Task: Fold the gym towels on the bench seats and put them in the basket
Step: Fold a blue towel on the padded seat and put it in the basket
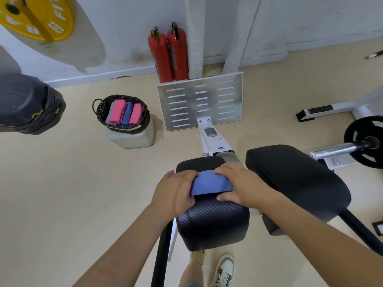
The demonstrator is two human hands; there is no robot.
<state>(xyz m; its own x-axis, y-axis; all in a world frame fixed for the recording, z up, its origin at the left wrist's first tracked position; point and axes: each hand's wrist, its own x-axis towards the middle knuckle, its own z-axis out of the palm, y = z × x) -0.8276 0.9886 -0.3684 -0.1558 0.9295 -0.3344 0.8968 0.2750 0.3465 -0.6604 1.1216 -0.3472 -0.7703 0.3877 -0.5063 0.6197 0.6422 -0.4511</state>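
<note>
Blue cloth first: a small folded gym towel (211,183) lies on the far half of the black padded bench seat (213,222) just below me. My left hand (176,193) grips its left end with the fingers curled over the cloth. My right hand (241,186) holds the right end, fingers on top and thumb at the near edge. Both hands cover the towel's ends, so I can't count its folds.

Well apart, up-left on the floor, a dark woven basket (99,109) sits on a pale block (132,139). Inside, a blue folded towel (127,110) lies between two pink folded towels (118,108) — a grey towel (109,113) at the left is mostly covered. A yellow weight plate (35,17) is cut off by the top-left corner.
</note>
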